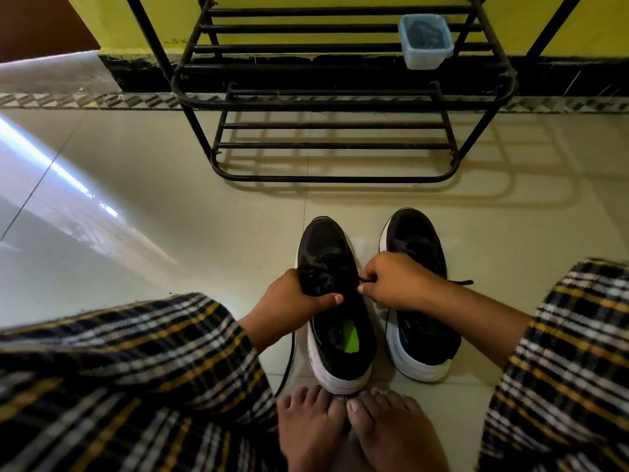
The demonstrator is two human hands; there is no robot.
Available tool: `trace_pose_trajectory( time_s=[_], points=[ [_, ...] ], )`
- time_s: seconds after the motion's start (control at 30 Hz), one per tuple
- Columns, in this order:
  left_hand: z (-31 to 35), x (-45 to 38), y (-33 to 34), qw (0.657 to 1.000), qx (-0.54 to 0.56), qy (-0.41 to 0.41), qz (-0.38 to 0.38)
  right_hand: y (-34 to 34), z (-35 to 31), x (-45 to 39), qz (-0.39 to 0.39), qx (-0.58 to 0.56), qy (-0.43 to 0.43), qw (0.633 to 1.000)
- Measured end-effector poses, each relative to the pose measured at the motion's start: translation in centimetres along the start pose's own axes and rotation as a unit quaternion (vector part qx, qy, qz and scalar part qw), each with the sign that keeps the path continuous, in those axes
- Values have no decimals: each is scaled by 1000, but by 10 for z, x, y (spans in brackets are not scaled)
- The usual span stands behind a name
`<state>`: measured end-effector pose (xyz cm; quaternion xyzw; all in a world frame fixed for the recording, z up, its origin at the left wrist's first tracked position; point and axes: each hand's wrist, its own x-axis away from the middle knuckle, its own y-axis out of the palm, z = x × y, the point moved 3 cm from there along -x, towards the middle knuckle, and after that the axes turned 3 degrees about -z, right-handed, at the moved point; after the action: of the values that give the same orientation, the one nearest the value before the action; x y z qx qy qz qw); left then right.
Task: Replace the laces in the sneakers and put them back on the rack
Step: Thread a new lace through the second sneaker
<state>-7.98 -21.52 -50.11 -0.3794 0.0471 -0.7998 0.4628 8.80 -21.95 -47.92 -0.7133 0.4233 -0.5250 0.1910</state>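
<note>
Here the left hand (296, 301) grips the tongue of the nearer black white-soled sneaker (335, 301) on the pale tiled floor (170, 216), while the right hand (391, 282) pinches its thin black lace (363, 280) — steady the shoe, draw the lace straight.

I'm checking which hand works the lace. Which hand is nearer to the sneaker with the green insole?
Left. The left hand grips the tongue area of the sneaker with the green insole; the right hand pinches a lace at its right edge, over the other sneaker.

Tiled floor (170, 216) carries sneakers (418, 301), rack (333, 178).
</note>
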Motion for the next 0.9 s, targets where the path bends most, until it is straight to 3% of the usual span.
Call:
trace_pose_trajectory(
  time_s=[0.13, 0.27, 0.4, 0.47, 0.57, 0.7, 0.8, 0.9],
  points=[
    [-2, -1, -2, 1000, -8, -13, 17, -16, -3, 4, 122, -118, -49, 984],
    [0, 0, -3, 1000, -4, -12, 22, -36, -12, 14, 268, -271, -126, 916],
    [0, -1, -2, 1000, 2, 7, 10, -50, -24, 24, 271, -444, -198, 831],
    [1, -2, 0, 1000, 1, 15, 1, -54, -27, 26, 261, -474, -216, 813],
    [2, -1, -1, 1000, -9, 9, -4, -47, -24, 19, 263, -380, -164, 871],
    [1, -1, -1, 1000, -13, 6, -8, -15, -8, 3, 108, -151, -43, 982],
    [2, -1, -2, 1000, -4, 9, -11, 4, -6, 5, 39, -19, -20, 999],
    [3, 3, -5, 1000, 6, 1, -15, 5, -7, 5, 55, -24, -30, 998]
  ],
)
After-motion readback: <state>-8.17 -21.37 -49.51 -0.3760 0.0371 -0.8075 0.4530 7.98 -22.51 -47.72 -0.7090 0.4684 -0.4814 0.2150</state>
